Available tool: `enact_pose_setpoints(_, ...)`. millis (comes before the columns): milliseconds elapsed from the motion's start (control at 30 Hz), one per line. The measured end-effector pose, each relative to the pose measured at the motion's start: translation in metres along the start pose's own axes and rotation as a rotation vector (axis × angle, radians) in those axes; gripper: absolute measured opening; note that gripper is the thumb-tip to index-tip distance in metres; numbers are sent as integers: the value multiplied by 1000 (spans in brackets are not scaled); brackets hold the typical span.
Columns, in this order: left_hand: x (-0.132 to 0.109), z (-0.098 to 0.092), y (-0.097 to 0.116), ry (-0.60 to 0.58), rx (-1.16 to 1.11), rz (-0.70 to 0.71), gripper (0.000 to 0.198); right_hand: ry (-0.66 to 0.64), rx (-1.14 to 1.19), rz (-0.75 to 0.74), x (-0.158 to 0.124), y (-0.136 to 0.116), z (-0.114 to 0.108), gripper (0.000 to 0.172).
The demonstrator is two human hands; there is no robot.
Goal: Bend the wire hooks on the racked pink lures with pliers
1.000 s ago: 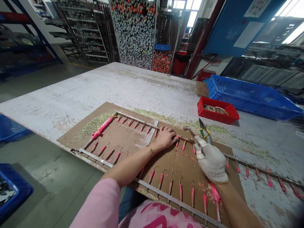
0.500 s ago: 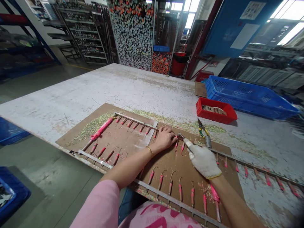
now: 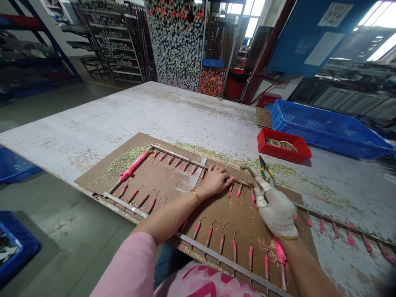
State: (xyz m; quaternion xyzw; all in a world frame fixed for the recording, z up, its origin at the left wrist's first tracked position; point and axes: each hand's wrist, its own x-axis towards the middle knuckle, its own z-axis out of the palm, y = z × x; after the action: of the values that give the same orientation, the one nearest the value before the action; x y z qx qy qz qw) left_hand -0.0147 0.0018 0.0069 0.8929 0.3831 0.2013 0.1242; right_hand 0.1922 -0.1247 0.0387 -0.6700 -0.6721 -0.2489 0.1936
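**My two hands work at the brown board.**
A big white table (image 3: 148,111) holds the brown board (image 3: 162,179), with a metal bar (image 3: 182,159) and pink sticks (image 3: 197,230) on it. My left hand (image 3: 215,181) lies on the bar, fingers together. My gloved right hand (image 3: 275,212) pinches a thin metal rod (image 3: 247,169), just beside pliers (image 3: 265,170).

I have the left hand (image 3: 215,181) lying on a cardboard sheet (image 3: 241,231), just behind a metal bar (image 3: 179,159) that crosses the sheet; the gloved right hand (image 3: 275,210) sits to its right, near the pliers (image 3: 266,173); rows of hooked rods (image 3: 210,235) lie on the sheet, before and behind the hands; the sheet rests on a workbench (image 3: 123,111); beyond the pliers I see a small tray (image 3: 278,154) on the bench, with a larger crate (image 3: 324,136) to its right.
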Motion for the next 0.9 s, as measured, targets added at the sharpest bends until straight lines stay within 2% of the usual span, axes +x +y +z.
enact_pose_setpoints(67,0,1,-1,6,2,-3,36,-7,-2,12,1,0,-1,45)
enact_pose_setpoints(167,0,1,-1,9,0,-8,35,-207,17,-137,1,-1,-1,46)
enact_pose_setpoints(200,0,1,-1,5,-4,-7,35,-235,14,-152,1,0,-2,45)
enact_pose_setpoints(233,0,1,-1,-1,-9,-5,35,-215,6,-131,1,0,-3,44)
enact_pose_setpoints(333,1,1,-2,-8,-15,2,36,0,-31,10,0,0,-6,42)
enact_pose_setpoints(367,1,2,-2,-4,-13,2,36,34,-42,14,0,0,-7,42)
enact_pose_setpoints(400,1,2,-2,4,-9,0,35,19,-48,-23,0,0,-7,42)
enact_pose_setpoints(500,0,3,-3,21,-10,0,33,-162,-40,-226,0,0,-4,46)
enact_pose_setpoints(533,0,3,-3,21,-15,6,33,-182,-34,-251,0,0,-3,46)
enact_pose_setpoints(567,0,2,-3,17,-18,11,32,-157,-31,-232,0,1,-3,44)
enact_pose_setpoints(667,0,1,-3,9,-10,9,33,20,-46,-56,-1,2,-3,38)
enact_pose_setpoints(700,0,0,-2,7,-6,1,33,27,-48,-40,-1,1,-3,39)
enact_pose_setpoints(833,0,-2,-1,3,-17,-15,31,-204,-4,-200,-2,-2,-2,47)
enact_pose_setpoints(900,0,-2,-1,-6,-33,-9,30,-176,42,-158,-2,-2,-3,44)
